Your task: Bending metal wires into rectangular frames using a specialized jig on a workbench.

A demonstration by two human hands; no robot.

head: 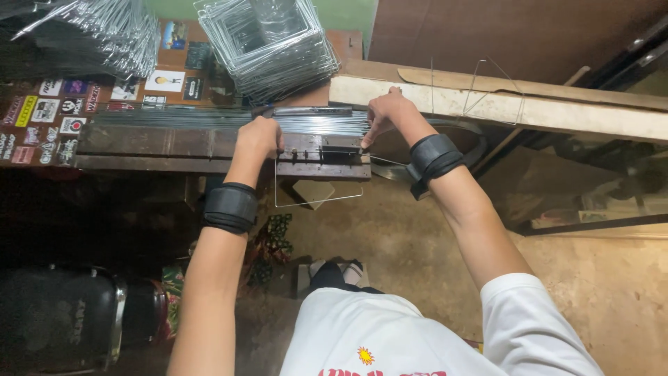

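Worktop [174,146]: dark wooden, stickered at left; carries straight wire rods [209,118] and stacked bent frames [271,49].
Bending jig [321,157]: at worktop's front edge; wire loop [316,202] hangs below.
Technique: best kept flat against jig, both ends pulled evenly.
Left hand [259,138]: wrist-strapped, fingers curled tight on wire.
Right hand [385,115]: arm angled inward, fingers pinching wire's right end.

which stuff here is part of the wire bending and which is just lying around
In use: left hand and right hand on the bending jig; bent wire hanging from it; straight wires; stack of finished frames.

Lying about: stickers; black case; single bent frame on the plank.
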